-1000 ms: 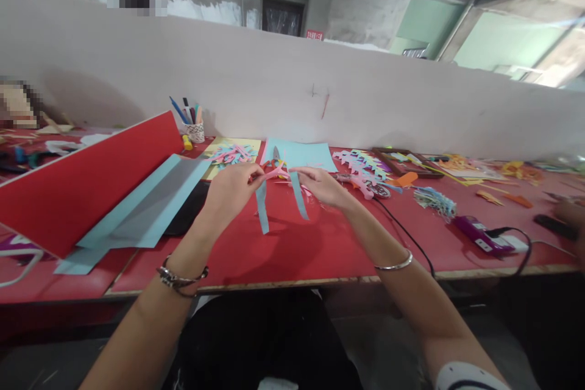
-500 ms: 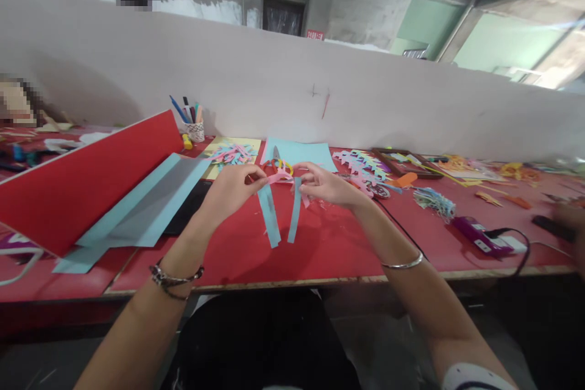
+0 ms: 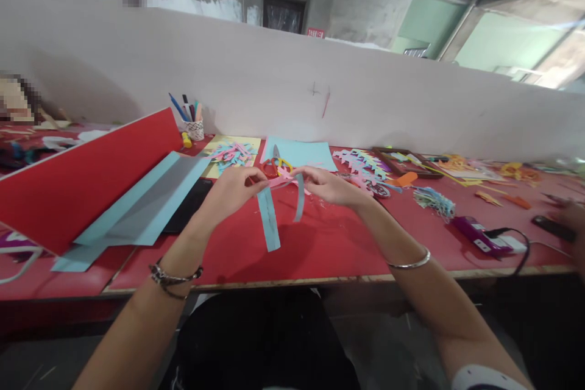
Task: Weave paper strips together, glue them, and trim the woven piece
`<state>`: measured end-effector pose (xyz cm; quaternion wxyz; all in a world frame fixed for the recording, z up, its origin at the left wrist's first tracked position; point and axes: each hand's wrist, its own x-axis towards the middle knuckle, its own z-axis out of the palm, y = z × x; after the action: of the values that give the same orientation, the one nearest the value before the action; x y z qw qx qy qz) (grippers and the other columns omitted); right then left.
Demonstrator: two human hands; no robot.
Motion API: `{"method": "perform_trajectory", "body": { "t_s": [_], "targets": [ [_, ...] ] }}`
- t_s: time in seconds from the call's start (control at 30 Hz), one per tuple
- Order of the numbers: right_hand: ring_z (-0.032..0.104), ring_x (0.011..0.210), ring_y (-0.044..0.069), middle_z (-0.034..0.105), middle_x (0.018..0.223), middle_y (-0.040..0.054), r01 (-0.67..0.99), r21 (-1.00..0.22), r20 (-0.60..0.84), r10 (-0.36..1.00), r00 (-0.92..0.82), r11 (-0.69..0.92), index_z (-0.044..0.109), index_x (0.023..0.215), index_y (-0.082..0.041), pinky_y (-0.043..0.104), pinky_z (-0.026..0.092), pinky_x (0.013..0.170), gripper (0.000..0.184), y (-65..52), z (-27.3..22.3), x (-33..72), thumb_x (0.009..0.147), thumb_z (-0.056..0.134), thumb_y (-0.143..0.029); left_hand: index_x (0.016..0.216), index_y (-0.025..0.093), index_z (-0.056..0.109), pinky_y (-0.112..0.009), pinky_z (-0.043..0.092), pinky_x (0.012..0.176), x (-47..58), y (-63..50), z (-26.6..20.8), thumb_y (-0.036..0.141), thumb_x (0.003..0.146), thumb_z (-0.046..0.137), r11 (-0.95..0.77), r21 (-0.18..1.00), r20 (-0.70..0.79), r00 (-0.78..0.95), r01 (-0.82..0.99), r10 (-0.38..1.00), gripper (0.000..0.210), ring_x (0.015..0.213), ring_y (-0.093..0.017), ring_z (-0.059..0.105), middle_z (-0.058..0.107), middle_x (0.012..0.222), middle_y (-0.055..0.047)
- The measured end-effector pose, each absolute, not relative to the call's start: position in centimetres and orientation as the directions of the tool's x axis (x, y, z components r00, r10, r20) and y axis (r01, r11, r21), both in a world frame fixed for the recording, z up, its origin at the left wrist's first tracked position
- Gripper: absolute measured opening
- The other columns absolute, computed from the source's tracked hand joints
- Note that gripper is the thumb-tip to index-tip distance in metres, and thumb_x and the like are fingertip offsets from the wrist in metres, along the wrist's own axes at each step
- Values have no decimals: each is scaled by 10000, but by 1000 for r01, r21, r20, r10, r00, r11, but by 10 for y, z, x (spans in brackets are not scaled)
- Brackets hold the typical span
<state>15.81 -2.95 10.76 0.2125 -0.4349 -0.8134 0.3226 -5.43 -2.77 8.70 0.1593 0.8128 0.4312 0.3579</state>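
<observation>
My left hand pinches a light blue paper strip that hangs down toward the red table, along with one end of a pink paper strip. Fingers closed, my right hand grips the pink strip near its other end. A second, narrower blue strip hangs curved beside the right fingertips; what holds its upper end is partly hidden. Just behind the hands lie scissors with red and yellow handles, their blade pointing away.
Left are a slanted red board, folded blue paper and a pen cup. Cut paper bits lie on yellow paper. To the right are zigzag paper strips, a fringed paper bundle, a purple power strip and another person's hand.
The narrower blue strip has risen and now curves beside my right fingers. My right hand has shifted slightly left. The wider blue strip stays in my left hand.
</observation>
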Motion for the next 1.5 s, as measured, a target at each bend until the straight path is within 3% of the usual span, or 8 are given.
{"method": "perform_trajectory", "body": {
  "t_s": [0.17, 0.43, 0.63, 0.87, 1.03, 1.2, 1.33, 1.5],
  "targets": [
    [450, 659, 100, 534, 792, 18, 668, -585, 146, 870, -471, 460, 532, 928, -151, 245, 356, 640, 198, -31, 108, 152, 767, 417, -162, 632, 179, 581, -224, 361, 532, -55, -28, 85, 310, 761, 487, -582, 573, 431, 392, 578, 813, 207, 523, -98, 484, 592, 586, 19],
    [378, 574, 81, 403, 635, -46, 655, -581, 168, 858, -485, 484, 408, 797, -181, 222, 320, 566, 179, -35, 111, 152, 744, 509, -320, 696, 182, 619, -221, 383, 569, -58, -28, 86, 284, 756, 506, -613, 559, 406, 461, 558, 789, 163, 586, -102, 512, 637, 664, 5],
    [352, 533, 72, 371, 566, -43, 635, -533, 86, 782, -617, 560, 395, 609, -176, 223, 291, 559, 247, -34, 113, 154, 828, 340, -277, 717, 187, 622, -213, 373, 547, -60, -27, 87, 317, 771, 498, -619, 552, 390, 482, 559, 784, 187, 568, -98, 505, 625, 650, 11],
    [373, 577, 87, 436, 628, -22, 679, -392, 98, 762, -641, 621, 455, 654, -164, 227, 288, 582, 114, -30, 107, 150, 744, 385, -158, 705, 181, 615, -215, 375, 549, -56, -28, 88, 321, 764, 499, -615, 551, 379, 487, 564, 787, 192, 579, -106, 516, 621, 646, 6],
    [426, 603, 97, 512, 716, 7, 722, -424, 131, 826, -548, 547, 485, 856, -155, 226, 307, 593, 144, -36, 107, 147, 757, 381, -160, 715, 183, 618, -213, 379, 549, -55, -27, 87, 317, 765, 504, -609, 550, 377, 480, 572, 792, 183, 585, -106, 520, 634, 666, 3],
    [371, 564, 94, 414, 609, -19, 737, -379, 120, 819, -561, 560, 389, 657, -180, 234, 266, 569, 167, -38, 110, 144, 785, 294, -133, 718, 185, 621, -209, 380, 539, -53, -27, 87, 312, 762, 509, -616, 548, 399, 471, 566, 787, 175, 577, -103, 515, 636, 663, 6],
    [339, 547, 85, 387, 599, -29, 728, -388, 120, 814, -569, 566, 330, 625, -188, 235, 253, 568, 177, -39, 113, 141, 788, 294, -129, 710, 183, 621, -206, 382, 541, -53, -28, 90, 320, 762, 511, -620, 541, 402, 473, 568, 784, 183, 571, -99, 509, 633, 664, 8],
    [341, 545, 78, 412, 603, -31, 689, -458, 181, 818, -546, 561, 423, 649, -174, 233, 248, 558, 191, -42, 112, 141, 814, 367, -252, 720, 183, 624, -204, 393, 563, -57, -28, 90, 344, 765, 510, -614, 565, 403, 465, 551, 788, 202, 590, -100, 516, 634, 671, 8]
  ]
}}
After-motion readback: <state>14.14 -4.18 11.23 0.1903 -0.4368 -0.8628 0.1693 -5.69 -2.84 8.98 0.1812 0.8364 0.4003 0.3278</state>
